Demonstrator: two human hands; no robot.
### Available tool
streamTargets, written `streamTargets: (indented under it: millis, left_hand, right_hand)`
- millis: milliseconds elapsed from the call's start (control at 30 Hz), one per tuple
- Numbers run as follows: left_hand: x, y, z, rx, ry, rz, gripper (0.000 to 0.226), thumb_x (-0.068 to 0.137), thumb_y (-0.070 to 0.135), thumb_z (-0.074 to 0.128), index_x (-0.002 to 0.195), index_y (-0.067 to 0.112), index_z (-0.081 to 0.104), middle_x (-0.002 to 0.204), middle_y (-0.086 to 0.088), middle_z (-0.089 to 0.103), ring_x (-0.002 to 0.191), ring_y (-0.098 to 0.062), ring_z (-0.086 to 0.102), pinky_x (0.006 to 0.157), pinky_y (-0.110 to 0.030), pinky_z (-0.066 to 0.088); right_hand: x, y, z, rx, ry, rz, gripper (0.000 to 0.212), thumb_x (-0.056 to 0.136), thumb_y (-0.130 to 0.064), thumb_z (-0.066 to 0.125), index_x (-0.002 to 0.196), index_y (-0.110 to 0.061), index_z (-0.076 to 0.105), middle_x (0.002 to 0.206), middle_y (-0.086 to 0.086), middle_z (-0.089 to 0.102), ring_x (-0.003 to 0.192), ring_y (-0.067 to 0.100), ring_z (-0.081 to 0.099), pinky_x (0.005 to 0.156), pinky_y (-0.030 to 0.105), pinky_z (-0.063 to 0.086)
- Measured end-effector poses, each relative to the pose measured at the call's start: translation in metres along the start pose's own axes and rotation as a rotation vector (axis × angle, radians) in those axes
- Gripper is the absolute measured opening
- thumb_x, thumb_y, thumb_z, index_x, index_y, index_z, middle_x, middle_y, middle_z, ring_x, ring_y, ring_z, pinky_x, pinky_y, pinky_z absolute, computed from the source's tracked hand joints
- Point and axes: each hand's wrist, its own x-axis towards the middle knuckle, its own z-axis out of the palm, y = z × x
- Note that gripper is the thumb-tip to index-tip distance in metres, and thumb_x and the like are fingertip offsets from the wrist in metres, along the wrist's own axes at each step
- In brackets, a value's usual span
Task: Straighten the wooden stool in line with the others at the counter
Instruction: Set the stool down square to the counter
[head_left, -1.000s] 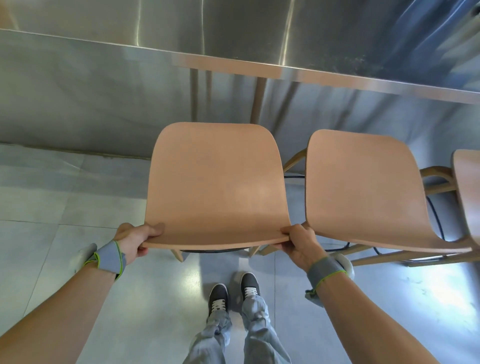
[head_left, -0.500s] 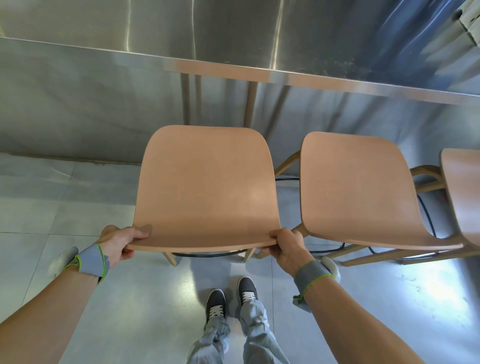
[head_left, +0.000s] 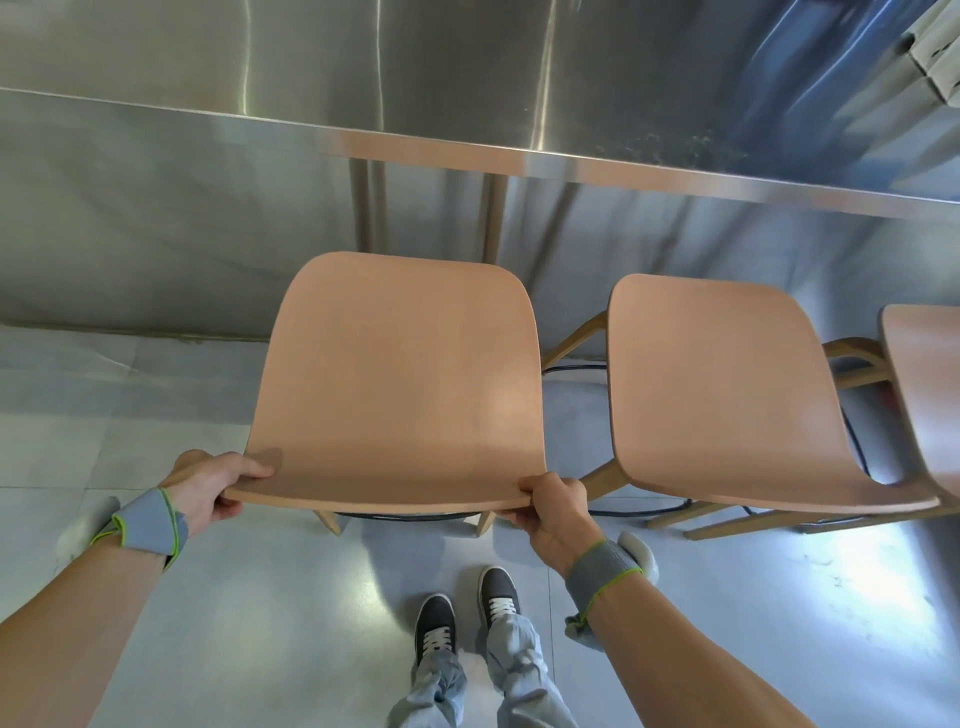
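Stainless steel counter (head_left: 519, 78) fills the top of the head view, its front panel dropping to a grey tiled floor (head_left: 260, 623). No readable brands, labels or writing anywhere.

Wooden stool (head_left: 400, 384) sits directly ahead, between both hands, seat front edge toward the counter and raised back edge toward the person. Long axis of the seat runs from the person to the counter, roughly square to the counter edge. Left hand (head_left: 208, 491) clamps the near left corner of the seat back, thumb on top, fingers curled underneath. Right hand (head_left: 553, 506) clamps the near right corner the same way. Both wrists wear grey bands with green trim.

Just beyond the right hand stands a second stool (head_left: 727, 395), close beside the held one but not touching, facing the same way. Third stool (head_left: 930, 395) is cut off at the right frame edge. Black cable (head_left: 852, 441) runs on the floor under the stools. Person's shoes (head_left: 467, 618) stand below and between the hands, behind the held stool.
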Motion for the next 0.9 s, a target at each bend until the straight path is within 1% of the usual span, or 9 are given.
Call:
streamTargets:
  millis: [100,167,300,467,533,633,700,800,900]
  left_hand:
    - [0.008,-0.003,-0.004,0.019,0.003,-0.013,0.029,0.074,0.004,0.077,0.095,-0.002,0.059,0.083,-0.013,0.056,0.059,-0.023,0.047,0.037,-0.021,0.040]
    - [0.011,-0.006,-0.003,0.029,0.009,-0.010,0.026,0.073,0.005,0.078,0.090,-0.001,0.060,0.078,-0.011,0.057,0.059,-0.023,0.048,0.031,-0.018,0.039]
    - [0.019,-0.008,-0.004,0.038,0.019,-0.013,0.023,0.072,0.007,0.079,0.078,0.003,0.057,0.071,-0.009,0.055,0.056,-0.022,0.048,0.035,-0.019,0.040]
    - [0.021,-0.007,-0.005,0.047,0.008,-0.020,0.023,0.073,0.007,0.078,0.084,0.001,0.059,0.071,-0.010,0.056,0.056,-0.022,0.048,0.029,-0.015,0.038]
    - [0.023,-0.009,-0.009,0.056,0.009,-0.021,0.023,0.074,0.007,0.078,0.086,0.001,0.060,0.071,-0.009,0.056,0.056,-0.022,0.048,0.031,-0.016,0.039]
    - [0.027,-0.010,-0.016,0.076,0.013,-0.034,0.021,0.074,0.008,0.078,0.081,0.003,0.059,0.069,-0.009,0.056,0.055,-0.022,0.048,0.034,-0.017,0.039]
    - [0.030,-0.010,-0.017,0.094,0.013,-0.034,0.022,0.074,0.009,0.078,0.083,0.003,0.059,0.070,-0.010,0.057,0.056,-0.022,0.049,0.033,-0.016,0.039]
    - [0.034,-0.008,-0.016,0.153,-0.008,-0.045,0.024,0.076,0.010,0.076,0.090,0.003,0.058,0.074,-0.012,0.057,0.058,-0.024,0.050,0.032,-0.018,0.040]
    - [0.040,-0.008,-0.017,0.236,-0.024,-0.062,0.029,0.077,0.014,0.073,0.098,0.003,0.055,0.078,-0.015,0.058,0.058,-0.027,0.054,0.039,-0.024,0.045]
  right_hand:
    - [0.000,0.002,0.007,-0.022,0.000,-0.003,0.017,0.090,0.013,0.044,0.105,0.005,0.044,0.085,0.019,0.054,0.061,0.033,0.058,0.036,0.032,0.054]
    - [0.002,0.002,0.007,-0.030,-0.002,-0.012,0.017,0.089,0.013,0.043,0.104,0.006,0.045,0.085,0.019,0.055,0.061,0.032,0.057,0.037,0.033,0.054]
    - [0.005,0.001,0.010,-0.059,-0.005,-0.015,0.016,0.090,0.013,0.043,0.104,0.007,0.046,0.084,0.018,0.053,0.059,0.032,0.055,0.036,0.031,0.053]
    - [0.003,0.000,0.011,-0.085,-0.014,-0.013,0.026,0.090,0.012,0.043,0.115,0.011,0.046,0.096,0.023,0.052,0.060,0.031,0.055,0.037,0.030,0.053]
    - [0.002,0.003,0.013,-0.095,-0.017,-0.009,0.031,0.089,0.012,0.044,0.120,0.015,0.045,0.100,0.024,0.053,0.063,0.031,0.057,0.039,0.032,0.055]
    - [-0.001,0.004,0.020,-0.113,-0.012,0.001,0.034,0.089,0.011,0.044,0.122,0.018,0.044,0.101,0.024,0.053,0.065,0.032,0.056,0.036,0.029,0.053]
    - [-0.001,0.004,0.022,-0.114,-0.010,0.006,0.029,0.089,0.011,0.045,0.118,0.015,0.046,0.100,0.023,0.053,0.065,0.031,0.057,0.036,0.029,0.053]
    - [-0.002,0.002,0.021,-0.125,-0.019,0.024,0.015,0.090,0.010,0.045,0.103,0.005,0.046,0.092,0.020,0.054,0.066,0.031,0.058,0.038,0.033,0.056]
    - [-0.005,-0.001,0.021,-0.150,-0.032,0.047,0.007,0.090,0.009,0.043,0.093,0.003,0.044,0.081,0.017,0.055,0.062,0.031,0.060,0.039,0.034,0.057]
